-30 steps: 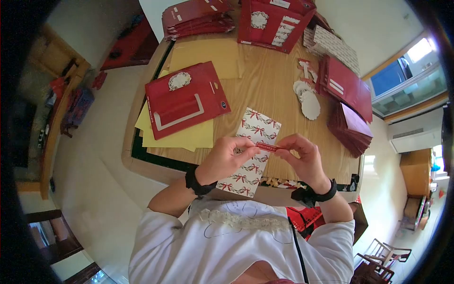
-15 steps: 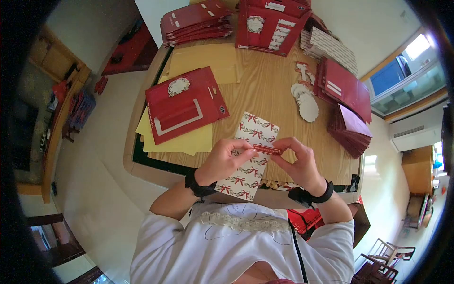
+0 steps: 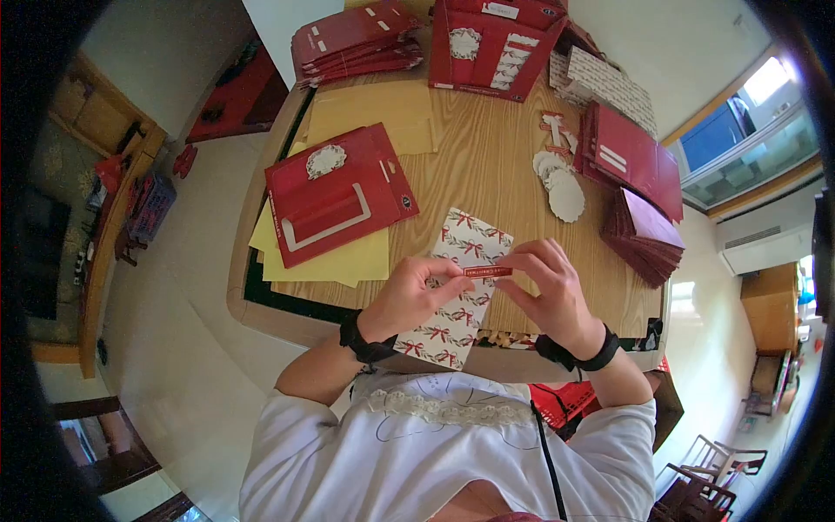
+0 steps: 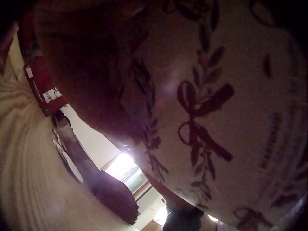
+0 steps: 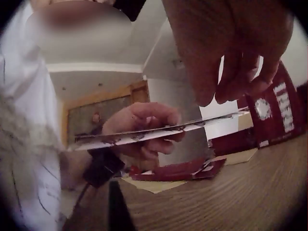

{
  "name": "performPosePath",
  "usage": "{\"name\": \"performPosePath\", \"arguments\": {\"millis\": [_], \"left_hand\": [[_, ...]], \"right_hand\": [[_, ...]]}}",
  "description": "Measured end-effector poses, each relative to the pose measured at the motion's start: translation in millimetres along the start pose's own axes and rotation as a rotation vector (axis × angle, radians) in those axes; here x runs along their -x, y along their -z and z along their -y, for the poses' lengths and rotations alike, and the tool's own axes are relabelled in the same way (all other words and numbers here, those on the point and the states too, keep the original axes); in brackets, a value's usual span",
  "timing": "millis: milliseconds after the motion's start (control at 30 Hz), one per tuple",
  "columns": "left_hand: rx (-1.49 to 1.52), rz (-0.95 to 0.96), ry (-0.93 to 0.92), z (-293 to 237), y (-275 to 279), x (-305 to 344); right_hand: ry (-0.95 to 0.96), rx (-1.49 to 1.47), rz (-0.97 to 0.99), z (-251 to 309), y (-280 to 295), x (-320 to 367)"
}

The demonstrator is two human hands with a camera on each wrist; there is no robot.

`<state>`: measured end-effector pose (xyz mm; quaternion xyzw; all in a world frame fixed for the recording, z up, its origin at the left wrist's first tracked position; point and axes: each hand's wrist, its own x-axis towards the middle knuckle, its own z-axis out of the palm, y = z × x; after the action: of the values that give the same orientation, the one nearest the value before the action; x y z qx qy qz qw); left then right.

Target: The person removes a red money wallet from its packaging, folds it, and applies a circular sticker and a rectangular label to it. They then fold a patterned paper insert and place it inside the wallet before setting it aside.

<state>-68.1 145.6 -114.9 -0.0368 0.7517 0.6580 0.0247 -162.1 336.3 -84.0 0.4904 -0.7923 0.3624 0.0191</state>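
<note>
A long white card (image 3: pixel 444 335) with rows of green garlands and red bows slants in front of the person, raised over the table's near edge. The left hand (image 3: pixel 416 294) grips it from the left side, with the thumb on its face. Across the card's middle lies a small red label strip (image 3: pixel 487 272) with pale lettering. The right hand (image 3: pixel 552 283) pinches the label's right end; its left end meets the left thumb tip. In the right wrist view the card (image 5: pixel 139 139) appears edge-on, below the right hand (image 5: pixel 231 53). The left wrist view is filled by the card's patterned surface (image 4: pixel 202 110).
On the left, a red pack (image 3: pixel 339 200) lies on yellow sheets (image 3: pixel 374 252). Red packs (image 3: pixel 361 39) are stacked at the back beside a red display box (image 3: pixel 491 43). Round white tags (image 3: pixel 565 196) and red folders (image 3: pixel 635 161) occupy the right side.
The label has turned slightly, now lying nearly level across the card. The right hand's fingers have shifted a little at its right end. The left hand keeps its hold on the card.
</note>
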Motion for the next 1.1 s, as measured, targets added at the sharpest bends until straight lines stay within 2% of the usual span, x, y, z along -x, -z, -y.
{"name": "performPosePath", "arguments": {"millis": [133,233,333,533,633,733,767,867,967,1067,1100], "left_hand": [[-0.095,0.057,-0.040,2.6,0.9,-0.7],[-0.131,0.082,-0.134,2.6,-1.8,0.0],[-0.183,0.106,-0.159,-0.2,-1.7,-0.4],[-0.155,0.083,-0.121,-0.7,-3.0,0.9],[-0.096,0.071,-0.084,1.5,-2.3,-1.3],[-0.065,0.100,-0.125,-1.6,-3.0,-2.8],[-0.050,0.100,-0.076,-3.0,-2.8,-2.4],[0.008,0.086,0.023,-2.6,-3.1,-2.1],[0.064,0.044,0.012,3.9,-3.2,-2.9],[0.063,0.042,-0.017,3.5,0.2,-2.8],[0.052,0.055,-0.023,3.3,2.0,-2.9]], "right_hand": [[0.125,0.070,0.074,8.2,13.8,-11.3],[0.188,-0.016,0.188,15.7,13.6,-22.6],[0.229,0.055,0.298,14.4,10.3,-26.6],[0.170,-0.067,0.297,14.7,11.5,-27.0],[-0.108,-0.391,0.080,17.5,18.3,-26.4],[-0.334,-0.705,-0.052,11.1,15.3,-23.9],[-0.376,-0.863,-0.050,9.3,12.4,-22.6],[-0.460,-1.011,-0.132,7.7,4.8,-18.1],[-0.509,-0.993,-0.131,7.6,0.5,-13.2],[-0.509,-0.881,-0.046,9.4,0.9,-6.5],[-0.415,-0.719,-0.034,9.0,2.4,-6.4]]}}
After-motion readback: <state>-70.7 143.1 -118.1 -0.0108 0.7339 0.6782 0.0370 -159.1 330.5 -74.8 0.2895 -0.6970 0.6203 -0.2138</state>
